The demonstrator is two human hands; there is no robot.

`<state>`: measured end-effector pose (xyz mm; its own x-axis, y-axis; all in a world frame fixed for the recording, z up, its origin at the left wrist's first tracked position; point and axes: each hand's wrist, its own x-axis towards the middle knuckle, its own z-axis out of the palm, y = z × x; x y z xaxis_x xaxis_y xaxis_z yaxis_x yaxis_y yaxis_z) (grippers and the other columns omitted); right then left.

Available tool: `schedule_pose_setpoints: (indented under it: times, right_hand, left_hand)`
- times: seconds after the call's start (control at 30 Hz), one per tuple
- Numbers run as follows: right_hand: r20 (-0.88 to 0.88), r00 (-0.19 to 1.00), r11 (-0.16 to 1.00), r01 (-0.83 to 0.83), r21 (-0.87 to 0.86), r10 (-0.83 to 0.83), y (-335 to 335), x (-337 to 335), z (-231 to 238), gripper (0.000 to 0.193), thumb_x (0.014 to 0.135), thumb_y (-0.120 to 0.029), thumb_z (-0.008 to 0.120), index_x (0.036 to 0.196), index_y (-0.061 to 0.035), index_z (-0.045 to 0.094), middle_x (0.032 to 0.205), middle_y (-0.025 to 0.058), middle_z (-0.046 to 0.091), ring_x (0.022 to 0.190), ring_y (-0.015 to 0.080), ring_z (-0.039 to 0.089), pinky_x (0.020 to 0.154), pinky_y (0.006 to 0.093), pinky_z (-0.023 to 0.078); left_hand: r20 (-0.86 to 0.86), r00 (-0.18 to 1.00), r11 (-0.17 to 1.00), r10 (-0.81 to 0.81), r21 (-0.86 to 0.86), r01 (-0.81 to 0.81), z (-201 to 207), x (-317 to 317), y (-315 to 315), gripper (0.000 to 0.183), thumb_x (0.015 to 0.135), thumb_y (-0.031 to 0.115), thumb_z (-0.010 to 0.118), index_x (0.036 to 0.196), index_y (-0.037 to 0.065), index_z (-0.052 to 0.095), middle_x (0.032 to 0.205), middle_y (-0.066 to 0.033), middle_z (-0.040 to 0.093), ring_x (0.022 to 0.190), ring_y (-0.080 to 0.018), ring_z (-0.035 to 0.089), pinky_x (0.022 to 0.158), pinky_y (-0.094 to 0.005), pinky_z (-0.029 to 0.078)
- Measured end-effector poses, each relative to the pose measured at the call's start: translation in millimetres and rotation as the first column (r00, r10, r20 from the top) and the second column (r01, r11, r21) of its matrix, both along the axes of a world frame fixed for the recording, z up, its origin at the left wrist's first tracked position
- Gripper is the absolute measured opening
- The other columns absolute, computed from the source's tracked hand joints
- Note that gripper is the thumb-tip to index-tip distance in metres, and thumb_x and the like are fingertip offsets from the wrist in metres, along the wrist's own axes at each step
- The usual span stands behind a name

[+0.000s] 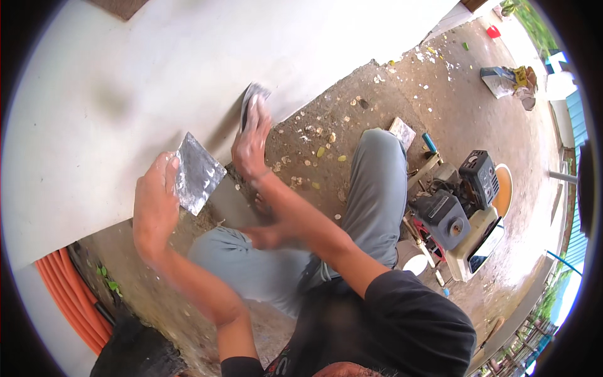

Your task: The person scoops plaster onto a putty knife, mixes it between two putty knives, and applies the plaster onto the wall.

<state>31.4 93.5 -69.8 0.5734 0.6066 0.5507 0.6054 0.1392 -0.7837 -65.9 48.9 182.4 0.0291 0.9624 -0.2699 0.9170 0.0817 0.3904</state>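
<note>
My left hand [156, 198] grips a square grey metal putty plate [200, 173] by one side, thumb on top. White smears mark its face and edges. My right hand [252, 135] is pressed toward the white wall [157, 75], its fingers stretched along a thin dark-grey flat blade [251, 97] that lies against the surface. A shadow falls on the wall beside the blade. How the thumb holds the blade is hidden. A faint grey blotch shows on the wall at the left.
Beyond my right knee stands a small engine machine [449, 217] with an orange-rimmed round tub [502, 191] behind it. A torn bag [502, 81] lies farther off. Orange pipes [72, 298] run at the lower left. White flakes litter the dirt floor [333, 132] along the wall.
</note>
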Motion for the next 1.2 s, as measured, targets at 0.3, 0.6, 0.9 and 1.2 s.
schedule_pose_setpoints:
  times: [0.3,0.6,0.9,1.2]
  right_hand:
    - [-0.844,0.534,0.920,-0.354,-0.171,0.048,-2,76,73,0.044,0.103,-0.018,0.032,0.139,0.0078,0.034,0.130,0.0258,0.044,0.124,0.0356,0.045,0.107,0.0477,0.038]
    - [-0.361,0.857,0.926,-0.371,0.061,0.367,-34,34,45,0.044,0.098,-0.007,0.031,0.138,0.0094,0.033,0.137,0.0265,0.041,0.129,0.0354,0.039,0.111,0.0468,0.030]
    - [-0.181,0.978,0.994,-0.101,0.039,0.106,18,35,19,0.056,0.089,0.003,0.033,0.144,0.0096,0.025,0.148,0.0252,0.028,0.138,0.0367,0.027,0.115,0.0486,0.024]
    - [-0.793,0.608,0.948,-0.235,-0.215,-0.030,-2,93,57,0.043,0.100,-0.010,0.028,0.139,0.0048,0.038,0.134,0.0280,0.047,0.123,0.0341,0.048,0.107,0.0474,0.038]
  left_hand:
    - [-0.054,0.998,0.999,-0.012,-0.037,0.010,4,-24,-6,0.039,0.103,0.032,0.042,0.107,-0.004,0.054,0.075,-0.0206,0.050,0.067,-0.0273,0.039,0.069,-0.0371,0.041]
    - [-0.070,0.997,0.999,-0.024,0.024,0.026,1,-20,-3,0.034,0.103,0.027,0.040,0.103,-0.004,0.055,0.071,-0.0256,0.052,0.062,-0.0384,0.047,0.064,-0.0442,0.040]
    - [-0.061,0.996,0.997,-0.069,0.033,0.071,-4,2,3,0.036,0.103,0.028,0.040,0.103,-0.005,0.054,0.069,-0.0247,0.049,0.060,-0.0351,0.039,0.063,-0.0435,0.039]
    - [-0.086,0.996,0.999,-0.003,-0.040,0.000,1,-10,-3,0.040,0.103,0.034,0.040,0.103,-0.004,0.054,0.074,-0.0200,0.048,0.067,-0.0286,0.038,0.069,-0.0376,0.041]
